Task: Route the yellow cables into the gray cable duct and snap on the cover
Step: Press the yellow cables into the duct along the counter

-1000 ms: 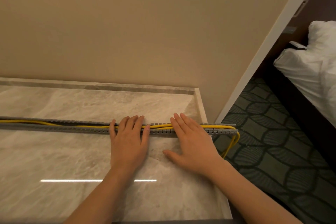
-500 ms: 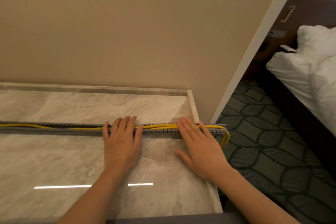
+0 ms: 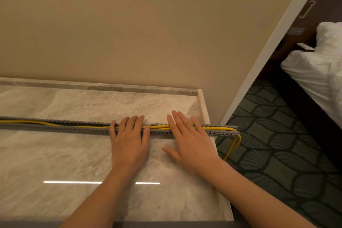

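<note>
Marble-look surface (image 3: 55, 163), pale and glossy, set against a beige wall (image 3: 148, 33). We note the gray cable duct (image 3: 74, 128) lying across it from left to right, slotted sides up and no cover on it, its right end jutting just past the surface's edge. The yellow cables (image 3: 218, 127) lie inside the channel along its length, leave at the right end and loop down toward the patterned carpet (image 3: 277, 153).

Both forearms reach in from below. The left hand (image 3: 129, 140) lies flat, palm down, fingers straight and close together, fingertips over the duct. The right hand (image 3: 190, 142), just beside it but apart, is also flat, fingers straight across the duct and cables, thumb spread out on the surface. Neither hand grips anything.

A white-sheeted bed (image 3: 318, 79) stands at far right.
</note>
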The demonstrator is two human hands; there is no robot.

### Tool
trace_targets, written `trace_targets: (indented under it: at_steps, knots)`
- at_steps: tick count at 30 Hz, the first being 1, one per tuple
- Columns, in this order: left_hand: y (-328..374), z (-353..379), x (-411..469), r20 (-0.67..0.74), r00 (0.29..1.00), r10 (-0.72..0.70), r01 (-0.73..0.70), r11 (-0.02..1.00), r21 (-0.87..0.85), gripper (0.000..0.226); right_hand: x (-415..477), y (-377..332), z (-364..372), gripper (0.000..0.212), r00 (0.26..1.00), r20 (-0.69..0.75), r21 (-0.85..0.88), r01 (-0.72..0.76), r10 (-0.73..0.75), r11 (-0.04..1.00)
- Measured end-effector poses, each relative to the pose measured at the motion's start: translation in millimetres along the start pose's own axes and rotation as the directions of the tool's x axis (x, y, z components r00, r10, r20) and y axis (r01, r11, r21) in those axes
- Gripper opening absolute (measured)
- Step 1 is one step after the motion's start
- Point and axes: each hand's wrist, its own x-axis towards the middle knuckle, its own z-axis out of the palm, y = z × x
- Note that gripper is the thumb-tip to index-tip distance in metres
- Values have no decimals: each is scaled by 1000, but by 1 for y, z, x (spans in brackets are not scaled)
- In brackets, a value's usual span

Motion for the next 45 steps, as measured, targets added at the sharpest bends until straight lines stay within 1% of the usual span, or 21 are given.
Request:
trace_targets:
  at_steps: [3,5,8,11,14,16,19,23,26,30,35,39,42,44,45]
  knots:
    - [-1,1,0,3,1000,3,-3,1000,-9,59,10,-11,11,87,999,38,34,-35,33,999]
    - [0,1,0,8,1000,3,-3,1000,-9,58,8,-15,13,89,997,61,25,-58,56,998]
    - [-1,2,1,13,1000,2,-2,1000,-5,54,8,-13,13,92,999,55,67,-6,2,998]
    - [-1,2,2,-1,1000,9,-9,1000,-12,52,9,-10,10,94,1000,29,87,4,-7,996]
    - [-1,1,2,-20,1000,7,-7,1000,-16,53,8,-6,8,92,997,67,150,34,-44,988]
    - [-1,1,1,-25,1000,9,-9,1000,-20,55,4,3,5,89,996,73,163,45,-58,986]
    - [-2,1,1,-22,1000,10,-11,1000,-27,57,-10,21,0,87,998,67,119,-14,7,993]
    - [-2,1,1,-25,1000,19,-20,999,-33,57,-34,51,2,91,982,73,25,-174,172,984]
    - [-2,2,1,-20,1000,16,-17,999,-38,58,-43,62,9,92,962,89,26,-260,257,965]
    - [-2,2,2,-20,1000,10,-11,999,-45,60,-41,61,9,94,954,93,132,-294,284,947]
    - [-2,3,1,-41,999,14,-16,999,-51,59,-41,63,10,97,958,95,87,-279,271,956]
    - [0,1,0,-21,1000,3,-5,998,-70,67,-41,60,8,98,956,105,102,-283,273,954]
    - [-4,-4,-4,-5,999,40,-40,995,-96,69,-40,57,3,90,945,137,138,-314,295,940]
    - [-9,-9,-9,28,997,75,-72,993,-97,69,-39,55,-2,83,942,171,180,-317,288,931]
    - [-12,-14,-14,42,997,68,-63,991,-114,69,-38,52,-5,80,947,180,209,-302,267,930]
